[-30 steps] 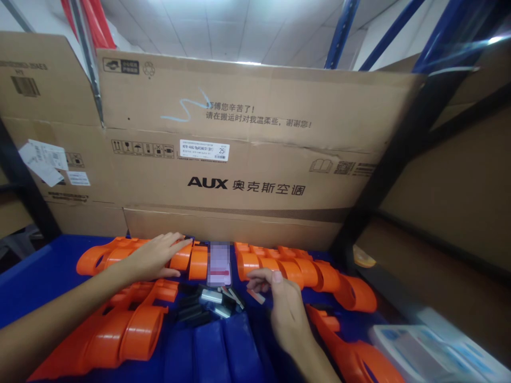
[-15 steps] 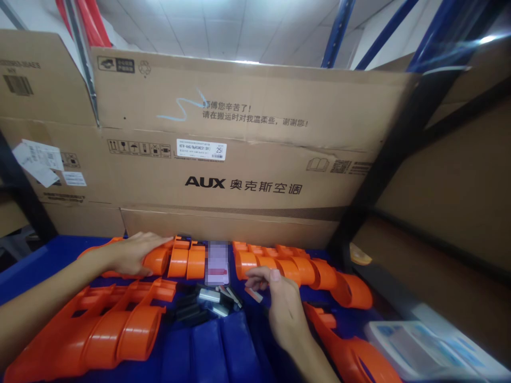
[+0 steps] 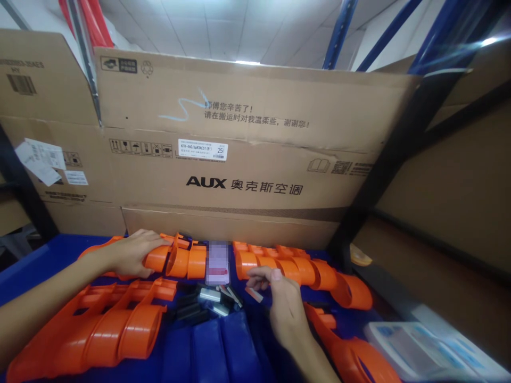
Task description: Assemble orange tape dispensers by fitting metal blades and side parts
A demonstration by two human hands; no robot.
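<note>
My left hand (image 3: 138, 252) lies over the back-left row of orange plastic parts with ring-shaped ends, its fingers closed round one orange plastic part (image 3: 156, 259). Just right of it, another orange ringed part (image 3: 178, 260) leans askew. My right hand (image 3: 279, 298) hovers in front of the back-right row of orange parts (image 3: 275, 266), fingers loosely curled and thumb apart, with nothing visible in it. Below those fingertips is a small white-and-red strip (image 3: 254, 294). Between the hands are a phone (image 3: 217, 263) and a pile of black and silver small pieces (image 3: 209, 300).
Larger orange parts stand at front left (image 3: 107, 330) and front right (image 3: 359, 356). Folded blue material (image 3: 211, 348) lies at the front middle. A clear-lidded plastic box (image 3: 415, 348) sits at right. Behind rises a cardboard wall (image 3: 247, 159) between dark shelf posts.
My left fingers have drawn back slightly and curled over the orange part. The ringed part beside them has tilted. My right hand has hardly moved.
</note>
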